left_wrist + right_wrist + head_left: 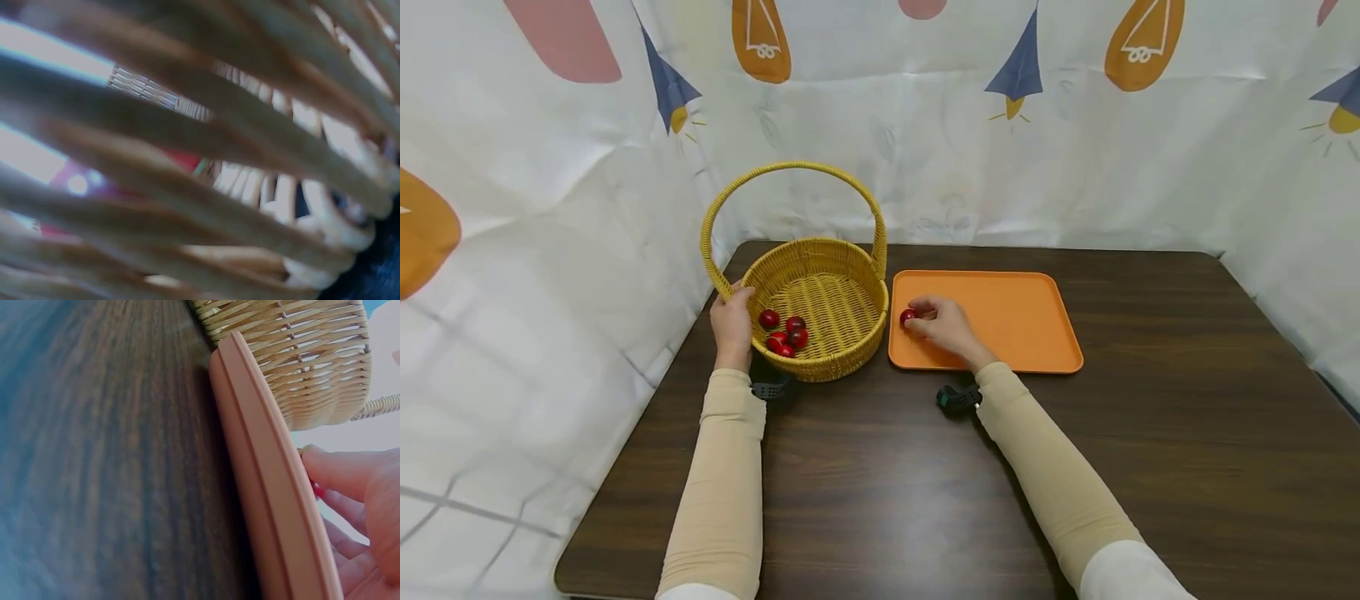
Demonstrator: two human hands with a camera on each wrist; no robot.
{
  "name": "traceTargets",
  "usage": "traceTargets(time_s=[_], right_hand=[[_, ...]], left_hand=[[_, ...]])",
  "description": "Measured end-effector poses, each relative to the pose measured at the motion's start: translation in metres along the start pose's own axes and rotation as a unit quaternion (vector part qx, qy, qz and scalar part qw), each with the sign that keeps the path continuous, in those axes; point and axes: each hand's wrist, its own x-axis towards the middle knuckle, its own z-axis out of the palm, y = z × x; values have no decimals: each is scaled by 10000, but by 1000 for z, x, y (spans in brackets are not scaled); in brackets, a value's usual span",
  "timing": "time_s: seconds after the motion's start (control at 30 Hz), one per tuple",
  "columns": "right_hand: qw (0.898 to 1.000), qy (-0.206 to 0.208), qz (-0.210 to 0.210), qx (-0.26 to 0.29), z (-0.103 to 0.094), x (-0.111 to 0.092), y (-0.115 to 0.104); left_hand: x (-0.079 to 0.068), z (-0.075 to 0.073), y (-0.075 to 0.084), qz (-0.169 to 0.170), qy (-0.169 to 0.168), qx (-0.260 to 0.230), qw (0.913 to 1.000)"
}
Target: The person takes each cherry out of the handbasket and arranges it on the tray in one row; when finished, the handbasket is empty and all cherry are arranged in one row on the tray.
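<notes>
A yellow wicker basket [820, 367] with a tall arched handle stands at the left of the table. My left hand [732, 327] grips its left side, where the handle meets the rim. Several small, round, dark red fruits [797, 337] lie in the left part of the basket. In the left wrist view the weave fills the picture, and red fruit [69, 181] shows through its gaps. Over the left end of an orange tray [1007, 325], my right hand [947, 325] pinches one round red fruit [907, 316] between thumb and fingers. The right wrist view shows only a sliver of that fruit [319, 490].
Beside the basket's right wall lies the tray, a narrow gap between them. Both stand on a dark brown wooden table [865, 492]. A white patterned curtain [925, 167] hangs behind the table and along its sides.
</notes>
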Motion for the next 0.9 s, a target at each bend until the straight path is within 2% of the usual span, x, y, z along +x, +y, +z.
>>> traceTargets(time_s=[0.27, 0.4, 0.53, 0.67, 0.8, 0.9], right_hand=[[9992, -140, 283, 253, -15, -8, -1], [9994, -3, 264, 204, -19, -9, -7], [9994, 322, -93, -35, -18, -7, -19], [9975, 477, -493, 144, -15, -11, -36], [9942, 253, -872, 581, -6, -19, -57], [9909, 56, -1269, 449, 4, -21, -75]], left_hand=[[1, 6, -5, 24, -92, 72, 9999], [2, 6, -7, 46, -98, 66, 9999], [2, 2, -5, 85, -42, 71, 9999], [1, 0, -2, 83, -33, 82, 9999], [0, -2, -2, 13, -25, 155, 9999], [0, -3, -3, 8, -10, 206, 9998]])
